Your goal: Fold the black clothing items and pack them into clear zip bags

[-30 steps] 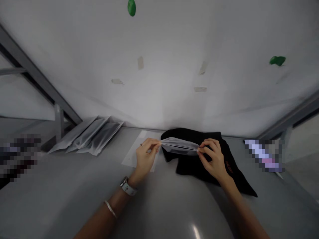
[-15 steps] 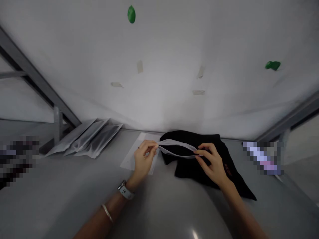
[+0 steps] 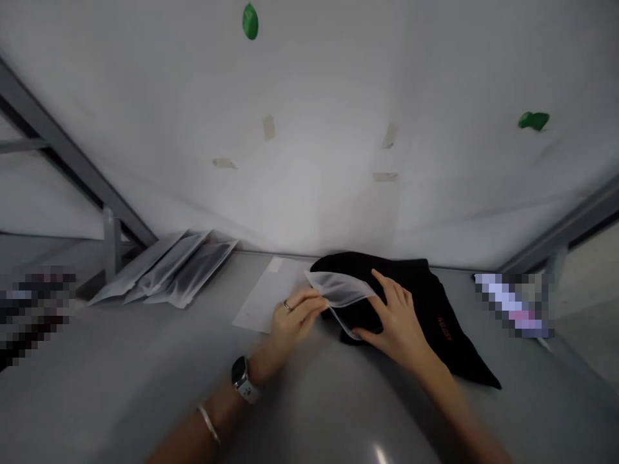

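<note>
Translucent bag (image 3: 341, 291), mouth open on its near side, long axis unclear.

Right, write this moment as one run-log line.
left hand: pinching edge of translucent white plastic bag; right hand: spread at bag's open mouth; nearby: black cloth with red lettering, three translucent plastic bags

Open bag (image 3: 339, 289): frosted translucent plastic, smooth. Stacked bags (image 3: 196, 276): similar plastic, creased. Black cloth (image 3: 459, 351): matt, fine-textured. Counter (image 3: 193, 354): smooth, semi-gloss (a bright reflection shows on its surface). Bracelet (image 3: 208, 423): metal-like, glossy
</note>
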Demonstrator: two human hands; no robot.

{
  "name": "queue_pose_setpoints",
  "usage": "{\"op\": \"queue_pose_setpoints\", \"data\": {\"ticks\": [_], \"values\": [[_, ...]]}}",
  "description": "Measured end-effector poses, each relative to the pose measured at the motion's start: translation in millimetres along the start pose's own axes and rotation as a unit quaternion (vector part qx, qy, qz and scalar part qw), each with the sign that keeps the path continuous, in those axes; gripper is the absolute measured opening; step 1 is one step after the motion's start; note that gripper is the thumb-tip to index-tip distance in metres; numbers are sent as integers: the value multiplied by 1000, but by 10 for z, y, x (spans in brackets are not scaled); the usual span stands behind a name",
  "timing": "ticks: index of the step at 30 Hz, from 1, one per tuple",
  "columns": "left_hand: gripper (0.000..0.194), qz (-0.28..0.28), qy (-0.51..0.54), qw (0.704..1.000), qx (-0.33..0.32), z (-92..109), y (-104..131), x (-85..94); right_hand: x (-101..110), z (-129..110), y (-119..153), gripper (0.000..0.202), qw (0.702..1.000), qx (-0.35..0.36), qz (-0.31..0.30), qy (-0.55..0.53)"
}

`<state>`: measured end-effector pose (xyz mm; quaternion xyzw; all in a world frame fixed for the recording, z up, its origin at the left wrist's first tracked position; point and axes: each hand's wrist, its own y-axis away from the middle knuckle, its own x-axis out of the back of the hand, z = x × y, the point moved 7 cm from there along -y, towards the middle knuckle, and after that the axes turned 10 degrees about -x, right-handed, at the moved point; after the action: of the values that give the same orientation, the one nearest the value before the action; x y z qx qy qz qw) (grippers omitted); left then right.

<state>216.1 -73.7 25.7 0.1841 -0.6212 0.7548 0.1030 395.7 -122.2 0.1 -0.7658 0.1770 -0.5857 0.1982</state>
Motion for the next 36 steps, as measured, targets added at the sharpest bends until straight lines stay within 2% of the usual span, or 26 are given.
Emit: {"op": "queue_pose_setpoints", "data": {"ticks": [3, 5, 6, 8, 10, 12, 14, 17, 21, 25, 28, 30, 33, 36], "values": [[19, -43, 13, 998, -43, 146, 31, -88, -104, -5, 36, 48, 999, -34, 1, -9], [20, -15, -5, 999, -35, 142, 56, -83, -127, 30, 45, 48, 996, -51, -3, -79], [25, 16, -21, 1000, -12, 93, 71, -57, -115, 53, 42, 47, 990, -58, -3, -130], [49, 79, -44, 993, 71, -83, 121, 2, -59, 102, 20, 45, 967, -79, -1, -241], [67, 90, -18, 981, 170, -297, 189, -9, -15, 124, -10, 45, 936, -104, -11, -337], [56, 53, 50, 966, 248, -452, 253, -96, -13, 101, -31, 48, 906, -121, -32, -405], [43, 10, 111, 948, 298, -506, 306, -186, -49, 70, -29, 53, 882, -135, -48, -449], [49, 14, 114, 931, 347, -484, 351, -175, -174, 53, 13, 55, 849, -164, -68, -497], [44, 66, 34, 935, 348, -394, 294, 10, -409, 41, 137, 45, 775, -238, -91, -578], [39, 88, -71, 932, 345, -422, 234, 187, -602, -48, 307, 52, 659, -366, -98, -650], [37, 90, -109, 919, 369, -534, 237, 250, -598, -114, 367, 59, 564, -433, -57, -701], [39, 77, -98, 911, 394, -650, 253, 271, -543, -108, 341, 61, 518, -438, -26, -734], [40, 50, -92, 900, 423, -885, 281, 388, -465, 55, 286, 58, 478, -437, 21, -761], [38, 11, -138, 889, 436, -1192, 331, 618, -411, 316, 261, 56, 488, -448, 61, -746]]}}
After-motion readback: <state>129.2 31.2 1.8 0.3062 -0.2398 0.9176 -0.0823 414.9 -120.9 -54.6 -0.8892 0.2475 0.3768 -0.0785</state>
